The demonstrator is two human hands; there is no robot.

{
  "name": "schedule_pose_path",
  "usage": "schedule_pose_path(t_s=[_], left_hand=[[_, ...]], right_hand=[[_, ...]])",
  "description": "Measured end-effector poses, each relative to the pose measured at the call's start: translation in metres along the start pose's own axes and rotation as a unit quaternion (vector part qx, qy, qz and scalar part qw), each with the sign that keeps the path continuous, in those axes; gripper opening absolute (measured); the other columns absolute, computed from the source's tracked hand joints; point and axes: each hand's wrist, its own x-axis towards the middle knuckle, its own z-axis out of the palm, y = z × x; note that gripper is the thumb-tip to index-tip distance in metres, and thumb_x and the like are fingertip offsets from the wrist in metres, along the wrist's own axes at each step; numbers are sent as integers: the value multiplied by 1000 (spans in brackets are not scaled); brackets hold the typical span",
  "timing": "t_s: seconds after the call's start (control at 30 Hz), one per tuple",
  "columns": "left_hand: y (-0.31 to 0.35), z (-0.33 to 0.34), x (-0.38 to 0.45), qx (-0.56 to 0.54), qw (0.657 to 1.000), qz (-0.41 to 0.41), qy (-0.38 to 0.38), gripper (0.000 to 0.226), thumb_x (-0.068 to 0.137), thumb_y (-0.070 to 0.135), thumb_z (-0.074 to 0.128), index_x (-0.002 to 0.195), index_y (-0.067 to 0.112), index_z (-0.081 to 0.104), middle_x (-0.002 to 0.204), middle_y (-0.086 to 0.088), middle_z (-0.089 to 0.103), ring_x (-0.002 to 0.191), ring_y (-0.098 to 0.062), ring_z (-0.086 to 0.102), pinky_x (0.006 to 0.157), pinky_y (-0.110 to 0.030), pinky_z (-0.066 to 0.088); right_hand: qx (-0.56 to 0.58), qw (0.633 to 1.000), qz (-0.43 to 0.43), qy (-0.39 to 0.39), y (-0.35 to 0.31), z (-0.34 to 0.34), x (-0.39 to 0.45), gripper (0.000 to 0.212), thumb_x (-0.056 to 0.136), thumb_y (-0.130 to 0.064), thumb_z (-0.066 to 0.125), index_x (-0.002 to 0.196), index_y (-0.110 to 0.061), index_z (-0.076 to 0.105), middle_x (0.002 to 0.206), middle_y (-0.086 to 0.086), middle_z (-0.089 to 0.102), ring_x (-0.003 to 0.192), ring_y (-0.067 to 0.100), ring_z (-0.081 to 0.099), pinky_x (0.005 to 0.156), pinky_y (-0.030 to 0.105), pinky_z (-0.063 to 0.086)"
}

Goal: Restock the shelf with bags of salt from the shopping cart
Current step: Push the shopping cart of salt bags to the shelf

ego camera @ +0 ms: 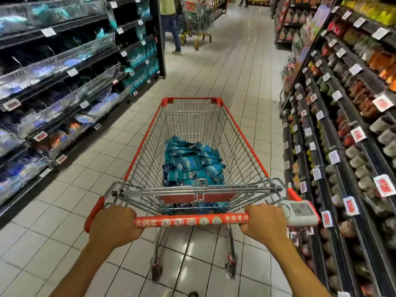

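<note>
A: What could go wrong here?

B: The shopping cart (194,146) could be bumped into the shelf (64,82) on the left, or into the other cart (197,16) far down the aisle, if it is steered badly. Bags could be spilled.

A: How are the hands held?

B: The red handle (190,221) is gripped at both ends. The left hand (114,227) and the right hand (264,224) are wrapped over it, fingers clamped on the bar, arms stretched out straight.

A: Where is the salt?

B: The blue bags of salt (192,161) are piled in the cart. None are held yet.
</note>
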Motion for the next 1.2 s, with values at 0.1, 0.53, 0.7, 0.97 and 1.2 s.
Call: schedule_pose_path(t_s=[0.1, 0.53, 0.7, 0.97, 1.2], left_hand=[[-5, -3, 40, 8, 1000, -3, -5, 48, 73, 69, 40, 58, 26, 56, 47, 10, 48, 40, 2, 45, 39, -15, 32], [-17, -23, 243, -17, 999, -37, 13, 55, 74, 73, 32, 55, 25, 51, 44, 10, 47, 36, 3, 44, 36, -13, 23], [-12, -30, 329, -6, 998, -56, 7, 55, 75, 75, 33, 59, 27, 51, 52, 12, 48, 43, 3, 43, 40, -16, 22], [1, -53, 470, -9, 995, -98, -12, 52, 75, 71, 38, 56, 24, 50, 48, 10, 49, 41, 0, 49, 40, -16, 35], [-5, -63, 592, -15, 994, -110, -5, 54, 73, 73, 39, 53, 24, 49, 44, 11, 47, 38, 1, 45, 40, -15, 29]], right_hand=[[-1, 1000, 3, 6, 3, 0, 44, 27, 62, -53, 58, 61, -26, 54, 55, -7, 58, 51, 15, 59, 51, 23, 31], [-12, 999, -32, 21, 36, -12, 261, 38, 67, -62, 48, 68, -26, 61, 68, -5, 68, 63, 19, 67, 55, 27, 40], [14, 998, -44, 41, 61, -11, 359, 51, 60, -65, 32, 68, -26, 63, 65, -5, 66, 62, 19, 67, 54, 27, 39], [17, 997, -75, 23, 101, -13, 518, 29, 63, -56, 49, 62, -28, 55, 58, -8, 61, 57, 15, 62, 54, 25, 35], [1, 996, -86, 21, 120, -22, 648, 27, 70, -54, 56, 66, -27, 57, 60, -8, 57, 58, 15, 62, 55, 25, 42]])
